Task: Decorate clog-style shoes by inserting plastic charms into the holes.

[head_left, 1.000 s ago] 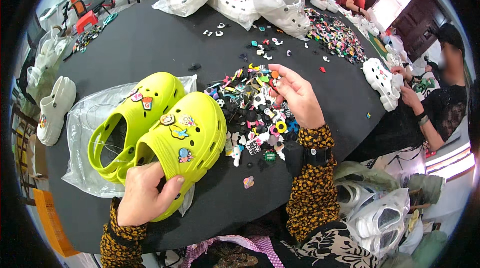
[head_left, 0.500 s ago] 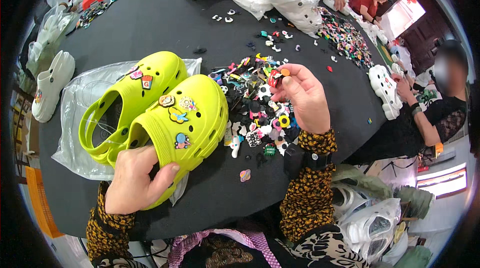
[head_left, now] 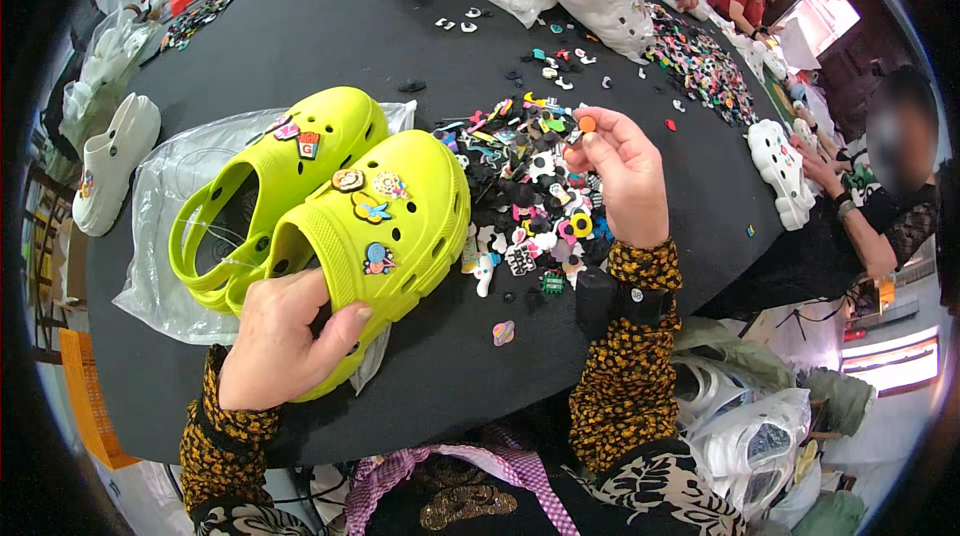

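I watch from far off, and the biggest thing I see is the black table (head_left: 260,46). A clear plastic bag (head_left: 150,274) lies flat on it. On the bag sit two bright green shoes, close together: the far shoe (head_left: 270,166) and the near shoe (head_left: 415,221), which is on the person's right and leans on the other. A heap of little charms (head_left: 540,201) lies just to the right of the near shoe. The left hand (head_left: 290,336) holds the near shoe by its back part, with the thumb outside and the fingers out of sight in the opening. The right hand (head_left: 635,181) is over the edge of the heap, pinching a small orange piece (head_left: 587,123) between thumb and fingertips. I can't tell its whole shape. A pink and purple charm (head_left: 503,333) lies alone nearer the person. The near shoe has four charms on top, and some of its holes are bare. I think the step in hand is holding one picked piece while the shoe is kept steady. To me, the next move calls for a soft, sure pinch and a still left hand.
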Demonstrator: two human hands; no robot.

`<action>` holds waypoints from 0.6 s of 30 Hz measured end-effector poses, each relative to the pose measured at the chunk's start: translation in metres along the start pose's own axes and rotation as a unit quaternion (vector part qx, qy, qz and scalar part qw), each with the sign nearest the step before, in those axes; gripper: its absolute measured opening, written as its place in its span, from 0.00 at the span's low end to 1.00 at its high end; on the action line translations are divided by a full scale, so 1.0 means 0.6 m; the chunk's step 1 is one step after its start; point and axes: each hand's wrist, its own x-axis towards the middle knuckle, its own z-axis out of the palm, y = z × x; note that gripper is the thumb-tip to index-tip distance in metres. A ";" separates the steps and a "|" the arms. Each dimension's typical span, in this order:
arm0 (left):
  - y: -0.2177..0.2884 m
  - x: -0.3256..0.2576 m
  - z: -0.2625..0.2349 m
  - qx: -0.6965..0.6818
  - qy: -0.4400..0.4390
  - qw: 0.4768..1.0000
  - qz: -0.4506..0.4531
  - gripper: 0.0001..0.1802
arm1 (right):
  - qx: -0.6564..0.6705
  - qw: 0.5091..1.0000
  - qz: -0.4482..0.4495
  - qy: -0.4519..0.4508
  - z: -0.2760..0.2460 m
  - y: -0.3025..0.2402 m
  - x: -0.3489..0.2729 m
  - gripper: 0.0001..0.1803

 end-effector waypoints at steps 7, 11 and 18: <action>0.004 -0.005 -0.002 -0.002 -0.006 0.999 -0.036 0.11 | 0.246 0.969 0.007 0.007 0.000 0.002 0.005 0.15; 0.007 -0.003 0.001 -0.007 -0.003 0.999 -0.052 0.10 | 0.255 0.966 0.014 0.022 -0.022 0.022 0.013 0.11; 0.010 -0.002 0.000 0.006 -0.007 0.999 -0.045 0.11 | -0.278 0.950 -0.107 0.095 -0.012 0.043 0.014 0.12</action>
